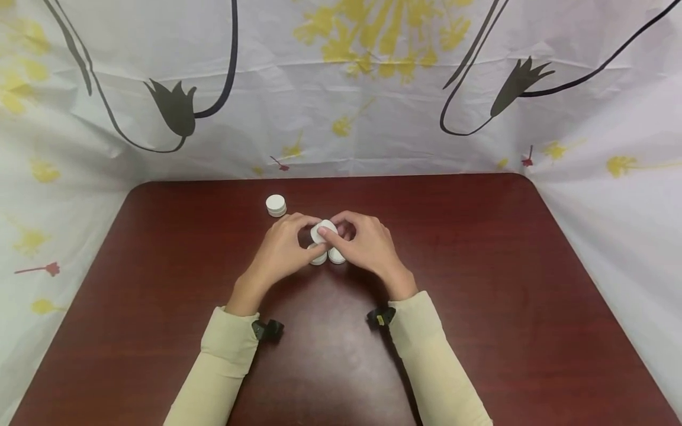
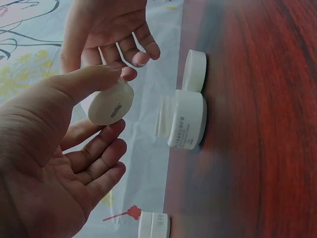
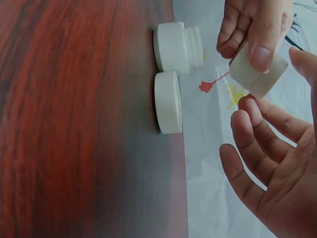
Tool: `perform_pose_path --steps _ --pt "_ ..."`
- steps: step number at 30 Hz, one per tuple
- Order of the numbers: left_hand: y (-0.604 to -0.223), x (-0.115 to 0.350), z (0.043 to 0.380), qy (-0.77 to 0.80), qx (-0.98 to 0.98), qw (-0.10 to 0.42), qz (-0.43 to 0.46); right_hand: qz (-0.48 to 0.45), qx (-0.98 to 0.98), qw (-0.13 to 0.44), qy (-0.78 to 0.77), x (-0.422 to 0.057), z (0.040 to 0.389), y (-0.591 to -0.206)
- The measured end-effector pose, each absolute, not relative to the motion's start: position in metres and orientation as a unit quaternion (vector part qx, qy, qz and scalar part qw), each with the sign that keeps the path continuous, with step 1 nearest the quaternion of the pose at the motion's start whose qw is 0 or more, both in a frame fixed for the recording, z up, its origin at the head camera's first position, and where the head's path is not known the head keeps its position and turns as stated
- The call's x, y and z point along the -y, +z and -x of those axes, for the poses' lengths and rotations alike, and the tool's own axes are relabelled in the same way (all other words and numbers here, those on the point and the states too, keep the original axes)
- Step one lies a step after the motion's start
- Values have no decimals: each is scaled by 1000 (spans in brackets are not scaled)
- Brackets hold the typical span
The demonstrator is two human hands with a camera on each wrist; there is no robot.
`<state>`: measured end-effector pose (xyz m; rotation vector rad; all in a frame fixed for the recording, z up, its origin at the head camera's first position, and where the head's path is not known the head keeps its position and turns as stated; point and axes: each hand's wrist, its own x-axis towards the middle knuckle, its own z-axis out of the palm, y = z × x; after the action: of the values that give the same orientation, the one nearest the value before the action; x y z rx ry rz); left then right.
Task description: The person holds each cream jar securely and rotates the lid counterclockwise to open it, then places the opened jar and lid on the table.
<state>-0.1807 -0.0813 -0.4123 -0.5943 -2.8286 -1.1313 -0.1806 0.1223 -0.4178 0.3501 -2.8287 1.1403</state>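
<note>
White plastic-looking and round, the held container [image 2: 110, 101] is up off the table, between the two hands, with small dark print on the face turned to the left wrist camera. At its 8 o'clock in the head view, the left hand [image 1: 282, 244] pinches it between thumb and fingers, the other fingers loosely bent. At 3 o'clock the right hand [image 1: 372, 241] holds it too, thumb across its near side and fingertips at its edge; the remaining fingers are spread.

Beneath, between 6 and 7 o'clock, an uncapped jar [image 2: 190, 120] stands upright, its threaded neck bare and its side printed. Just beside that, at the container's 5 o'clock, lies a white lid [image 2: 194, 72]. Farther off, at 10 o'clock, stands a lidded jar [image 1: 276, 205].

All three rest on a reddish-brown table [image 1: 495, 284]. Pale sleeves [image 1: 438, 364] reach in from 5 and 7 o'clock, and a white cloth [image 1: 373, 136] with yellow flowers hangs at 12.
</note>
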Motion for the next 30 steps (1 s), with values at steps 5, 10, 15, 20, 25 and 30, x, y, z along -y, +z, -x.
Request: perform_pose_path --steps 5,10,15,20,25,30 --pt "-410 82 180 -359 914 16 188 -125 917 36 377 -121 180 -414" --pt "-410 83 179 -354 917 15 184 -135 914 31 382 -120 179 -414" --pt "-411 83 177 -353 917 15 184 -142 911 29 385 -120 177 -414" --pt "-413 81 175 -356 916 10 186 -147 912 19 382 -122 176 -414" --pt "-412 80 176 -353 916 13 190 -148 915 24 375 -122 177 -413" --pt "-412 79 177 -349 917 12 193 -151 916 23 371 -122 177 -413"
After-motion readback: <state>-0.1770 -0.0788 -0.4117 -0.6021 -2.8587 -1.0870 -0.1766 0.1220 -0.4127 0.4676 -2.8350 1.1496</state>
